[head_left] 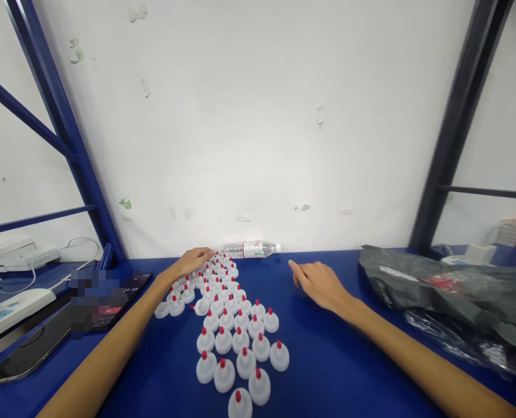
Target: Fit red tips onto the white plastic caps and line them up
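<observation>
Across a blue tabletop, a worker's left hand reaches to the far end of a crowd of white caps with red tips, its fingers among or just beside the rearmost pieces. From where I stand, whether those fingers pinch a cap or merely rest against one cannot be told, the undersides being turned away.

The right hand is well apart from the group, on the other side, fingers loosely bent and the gap by the thumb narrow; nothing shows in its grasp, though the palm is hidden.

The caps run in a loose band from the wall side to the near edge, most standing with tips up, while one tipped cap lies on its side at the band's left. Behind them a clear bottle lies flat along the wall.

With pieces packed this tightly at the back, a light touch seems wisest: fingers low on the white body, one cap at a time, the left forearm held away from its neighbours so none topple.

A phone lies left of the left forearm; a grey plastic bag sprawls at far right.
</observation>
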Tool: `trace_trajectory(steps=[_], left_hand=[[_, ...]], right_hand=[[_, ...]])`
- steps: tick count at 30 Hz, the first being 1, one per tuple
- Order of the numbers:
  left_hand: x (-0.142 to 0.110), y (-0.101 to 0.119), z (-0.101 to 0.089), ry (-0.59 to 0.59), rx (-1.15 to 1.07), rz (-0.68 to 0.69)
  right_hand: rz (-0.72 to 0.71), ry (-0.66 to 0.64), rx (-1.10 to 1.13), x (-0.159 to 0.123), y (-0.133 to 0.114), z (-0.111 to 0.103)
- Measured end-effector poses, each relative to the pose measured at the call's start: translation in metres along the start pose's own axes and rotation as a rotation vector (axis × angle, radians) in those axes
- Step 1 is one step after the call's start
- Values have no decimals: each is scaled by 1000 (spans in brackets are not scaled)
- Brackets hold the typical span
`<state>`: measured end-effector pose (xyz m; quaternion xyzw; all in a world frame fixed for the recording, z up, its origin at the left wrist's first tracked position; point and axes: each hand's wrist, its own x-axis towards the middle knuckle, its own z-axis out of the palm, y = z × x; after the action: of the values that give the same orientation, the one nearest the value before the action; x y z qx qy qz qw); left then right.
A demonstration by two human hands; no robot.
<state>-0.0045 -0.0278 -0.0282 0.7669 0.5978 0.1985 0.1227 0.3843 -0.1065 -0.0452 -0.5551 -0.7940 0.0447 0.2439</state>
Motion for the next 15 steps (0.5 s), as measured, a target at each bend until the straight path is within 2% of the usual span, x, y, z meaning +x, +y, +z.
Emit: trace_trajectory(steps=[5,8,11,15], left_hand=[[-4,10,-2,-21,45,7],[-8,13,-8,42,123,-50],[-15,8,-22,176,244,-200],[-34,-17,-52,311,382,-518]], right_hand=[[6,-32,26,0,0,3],[21,-51,52,-1,0,4],[29,-58,72,-2,0,3],[22,-51,77,-2,-1,2]])
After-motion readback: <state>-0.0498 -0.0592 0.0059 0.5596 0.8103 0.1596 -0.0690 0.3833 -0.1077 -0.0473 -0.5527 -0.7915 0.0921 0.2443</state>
